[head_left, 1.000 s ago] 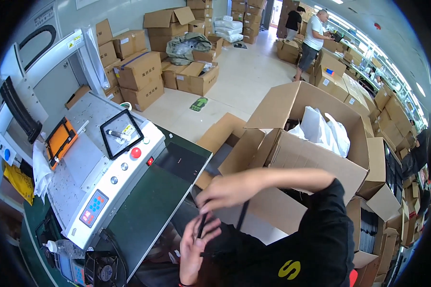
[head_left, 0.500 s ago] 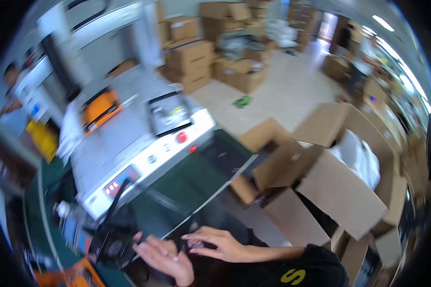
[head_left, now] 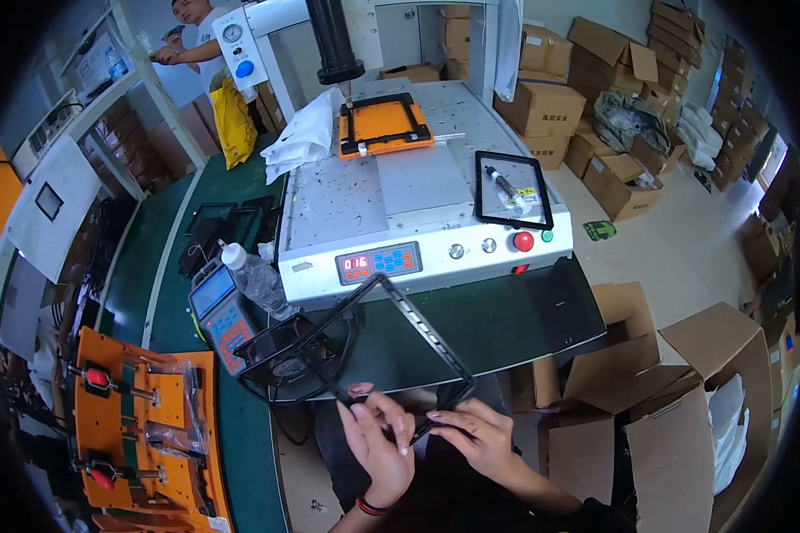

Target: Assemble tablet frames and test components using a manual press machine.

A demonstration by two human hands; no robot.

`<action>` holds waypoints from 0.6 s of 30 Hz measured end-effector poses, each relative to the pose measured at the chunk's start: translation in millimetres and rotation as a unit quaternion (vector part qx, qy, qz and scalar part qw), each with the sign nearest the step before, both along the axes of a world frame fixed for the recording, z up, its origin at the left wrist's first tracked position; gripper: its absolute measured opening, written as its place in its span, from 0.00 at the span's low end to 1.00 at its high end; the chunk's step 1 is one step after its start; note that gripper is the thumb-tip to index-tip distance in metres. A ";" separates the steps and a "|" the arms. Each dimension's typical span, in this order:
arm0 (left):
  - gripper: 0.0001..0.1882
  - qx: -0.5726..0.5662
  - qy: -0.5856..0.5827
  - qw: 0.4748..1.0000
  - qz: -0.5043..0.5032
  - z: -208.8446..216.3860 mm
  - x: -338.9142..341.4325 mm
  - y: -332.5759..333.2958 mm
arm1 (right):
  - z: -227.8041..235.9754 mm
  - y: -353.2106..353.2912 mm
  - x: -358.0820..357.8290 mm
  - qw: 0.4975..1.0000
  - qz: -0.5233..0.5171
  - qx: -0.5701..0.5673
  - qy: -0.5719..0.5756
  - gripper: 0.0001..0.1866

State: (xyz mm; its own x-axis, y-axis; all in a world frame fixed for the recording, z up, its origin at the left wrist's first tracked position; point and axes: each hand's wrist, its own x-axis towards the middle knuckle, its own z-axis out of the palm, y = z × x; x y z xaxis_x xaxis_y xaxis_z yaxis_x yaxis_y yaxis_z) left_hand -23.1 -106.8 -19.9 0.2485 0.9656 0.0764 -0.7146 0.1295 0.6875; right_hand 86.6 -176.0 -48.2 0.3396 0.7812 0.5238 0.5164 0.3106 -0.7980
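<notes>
Both hands grip a thin black rectangular frame (head_left: 428,332) over the front edge of the green table, its far corner raised toward the white machine. My left hand (head_left: 381,446) is closed on the frame's near left part, with thumb and fingers bent. At the near right part, my right hand (head_left: 478,439) pinches the frame between thumb and fingers. Exactly what the fingertips touch is partly hidden. Behind the frame's left side sits a black round-bodied device (head_left: 295,360) with a cable.
Ahead stands a white press machine (head_left: 436,272), carrying an orange fixture (head_left: 385,130) and another black frame (head_left: 480,188). A clear bottle (head_left: 262,282) and handheld keypad device (head_left: 218,311) stand left. An orange clamp jig (head_left: 142,426) is near left; open cartons (head_left: 676,444) are right.
The view has swung, so the machine now sits nearer the middle and the clamp jig shows fully. Earlier the hands were blurred; now both plainly grip the frame.
</notes>
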 end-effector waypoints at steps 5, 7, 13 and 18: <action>0.32 0.206 0.176 0.962 -0.039 0.8 6.6 15.7 | 8.8 -12.8 9.2 0.998 -0.057 0.026 0.015 0.12; 0.36 0.231 0.211 0.950 -0.016 3.2 2.1 31.1 | 9.5 -18.9 18.2 0.995 -0.079 0.044 0.038 0.08; 0.33 0.329 0.396 0.857 -0.016 39.9 -28.0 80.5 | -13.5 -36.2 56.0 0.984 -0.149 0.024 0.099 0.09; 0.27 0.362 0.393 0.836 -0.126 0.4 -18.3 86.4 | -13.5 -30.3 64.1 0.964 -0.166 0.038 0.204 0.09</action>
State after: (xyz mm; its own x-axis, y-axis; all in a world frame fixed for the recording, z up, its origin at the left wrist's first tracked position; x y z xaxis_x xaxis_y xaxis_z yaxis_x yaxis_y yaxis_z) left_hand -41.4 -20.4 -19.5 0.6856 0.6464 0.3349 -0.0177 -0.4450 0.8954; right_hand 150.7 -206.3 -61.7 0.7540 0.5583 0.3461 0.2464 0.2480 -0.9369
